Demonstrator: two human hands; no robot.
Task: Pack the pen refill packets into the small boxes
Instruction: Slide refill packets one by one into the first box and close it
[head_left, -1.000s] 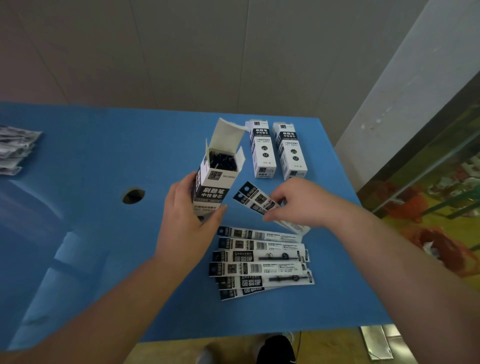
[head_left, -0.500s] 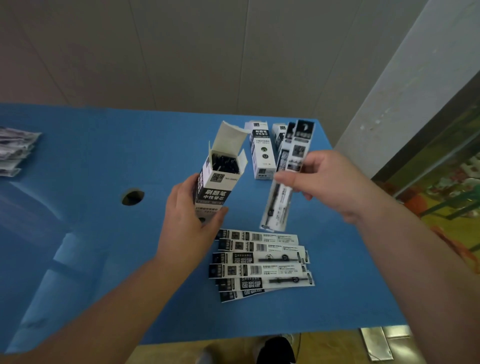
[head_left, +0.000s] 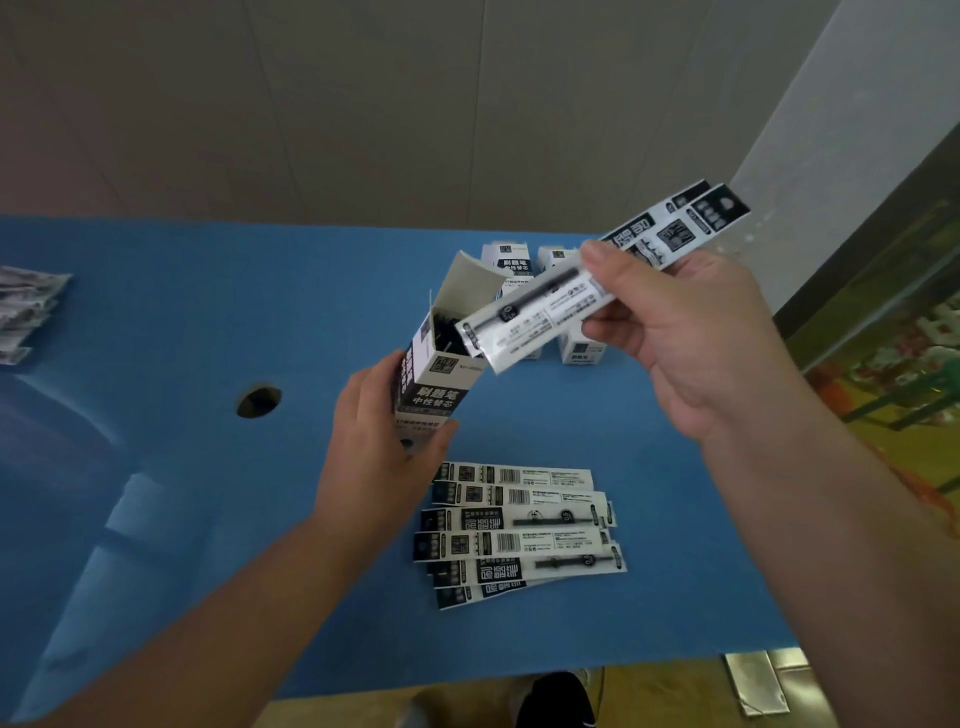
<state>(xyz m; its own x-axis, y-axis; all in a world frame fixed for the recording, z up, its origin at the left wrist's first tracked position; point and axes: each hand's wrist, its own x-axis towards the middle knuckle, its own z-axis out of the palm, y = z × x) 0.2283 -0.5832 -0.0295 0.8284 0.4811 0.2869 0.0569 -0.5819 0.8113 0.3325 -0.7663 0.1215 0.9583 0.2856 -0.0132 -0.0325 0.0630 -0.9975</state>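
My left hand (head_left: 376, 441) grips a small black-and-white box (head_left: 441, 371), tilted with its top flap open and dark refills inside. My right hand (head_left: 685, 332) pinches one or two long refill packets (head_left: 566, 301) held slanted in the air, the lower end just at the box's open mouth. Several more refill packets (head_left: 519, 530) lie fanned on the blue table (head_left: 156, 312) in front of me. Two closed small boxes (head_left: 511, 262) lie behind the held one, partly hidden by the packet and my right hand.
A round hole (head_left: 258, 401) is cut in the tabletop left of my left hand. A pile of clear-wrapped packets (head_left: 26, 306) sits at the far left edge. The table's near edge runs below the fanned packets, with floor and a shoe beyond.
My right hand picked packets off the table, lifted them and swung them so the lower end now points into the open box. My left hand kept holding the box, tilting it slightly.
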